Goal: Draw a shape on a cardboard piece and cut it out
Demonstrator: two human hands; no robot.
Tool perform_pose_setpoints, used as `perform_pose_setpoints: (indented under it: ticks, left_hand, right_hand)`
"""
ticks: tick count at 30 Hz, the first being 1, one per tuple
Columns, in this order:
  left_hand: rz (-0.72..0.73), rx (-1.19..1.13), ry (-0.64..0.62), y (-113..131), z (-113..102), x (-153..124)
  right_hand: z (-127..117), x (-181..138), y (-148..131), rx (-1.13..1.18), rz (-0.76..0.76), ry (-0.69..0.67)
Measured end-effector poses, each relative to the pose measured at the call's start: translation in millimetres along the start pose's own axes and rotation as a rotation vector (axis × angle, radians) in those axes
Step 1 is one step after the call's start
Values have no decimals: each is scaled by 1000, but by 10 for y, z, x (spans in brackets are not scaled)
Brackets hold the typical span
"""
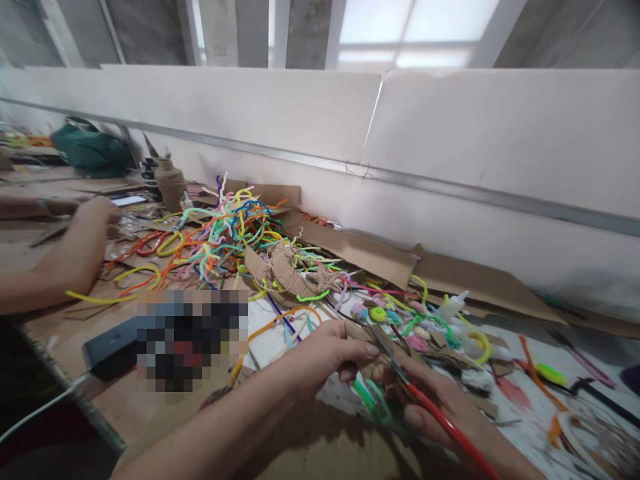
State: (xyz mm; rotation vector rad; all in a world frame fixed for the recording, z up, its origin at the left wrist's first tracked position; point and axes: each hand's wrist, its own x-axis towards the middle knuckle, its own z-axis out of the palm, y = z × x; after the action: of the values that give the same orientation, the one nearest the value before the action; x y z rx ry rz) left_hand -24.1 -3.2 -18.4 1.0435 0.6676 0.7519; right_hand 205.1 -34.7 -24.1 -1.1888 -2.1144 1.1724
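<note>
My left hand [327,357] is closed, pinching a small brown cardboard piece [367,333] at lower centre. My right hand [440,407] grips red-handled scissors [425,400], their blades reaching up into that cardboard. Green pipe cleaners [373,400] lie under both hands. A large heap of coloured pipe cleaners [225,233] sits behind, to the left. Pompoms [377,313] and a small glue bottle [453,307] lie just beyond my hands.
Another person's arm [65,260] rests on the table at left, near a twine spool [170,183]. A phone [113,350] with a white cable lies at lower left. Cardboard sheets [360,250] line the white wall. Markers [583,360] and scraps lie at right.
</note>
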Motion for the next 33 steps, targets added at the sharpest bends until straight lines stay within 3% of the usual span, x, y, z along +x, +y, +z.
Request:
perform_pose_setpoints:
  ticks: [14,23,29,33]
  left_hand:
    - [27,-25,-34,9,20,-4]
    - [-28,-106,-91,-28,6,-7]
    - [84,39,170,12,-52,-7]
    - [136,79,165,-14,-98,43]
  right_hand:
    - [49,-9,97,89,6,-6]
    - [12,-9,-66,161,-15,-16]
    - [-20,-39,-2,69,7,1]
    - [-37,-12,29,18,-25,-19]
